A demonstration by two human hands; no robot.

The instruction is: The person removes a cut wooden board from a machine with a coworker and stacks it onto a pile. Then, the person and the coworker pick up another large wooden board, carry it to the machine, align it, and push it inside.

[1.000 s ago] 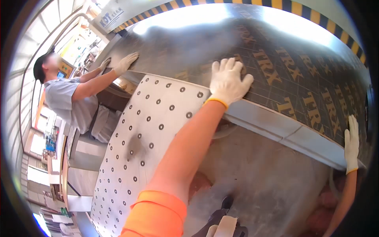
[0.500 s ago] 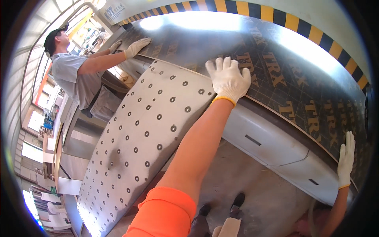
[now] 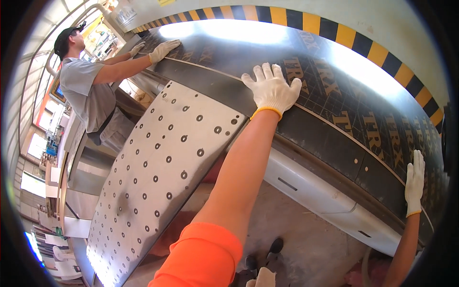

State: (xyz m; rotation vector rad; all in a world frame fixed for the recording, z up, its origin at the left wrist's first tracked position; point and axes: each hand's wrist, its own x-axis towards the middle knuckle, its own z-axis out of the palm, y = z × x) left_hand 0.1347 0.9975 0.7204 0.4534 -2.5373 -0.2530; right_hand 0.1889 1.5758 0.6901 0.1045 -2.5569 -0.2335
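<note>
A large dark board (image 3: 315,103) with tan lettering and a glossy face lies across the dark machine bed (image 3: 330,138). My left hand (image 3: 272,88), in a white knit glove with a yellow cuff, lies flat near the board's near edge, fingers spread. Far to the right, my right hand (image 3: 414,184), gloved alike, rests on the board with its fingers straight. Neither hand grips anything. At the far left a co-worker (image 3: 91,91) in a grey shirt and cap has both gloved hands on the same board.
A pale metal support table (image 3: 153,158) dotted with round fittings juts toward me on the left. A yellow-and-black striped guard (image 3: 325,24) spans the machine behind the board. Below the bed runs a rounded grey casing (image 3: 306,191). My shoes (image 3: 276,245) stand on the floor.
The board has slid away from me across the bed, baring a dark strip along the near edge. My hands have moved with it; the co-worker's hands are still on it.
</note>
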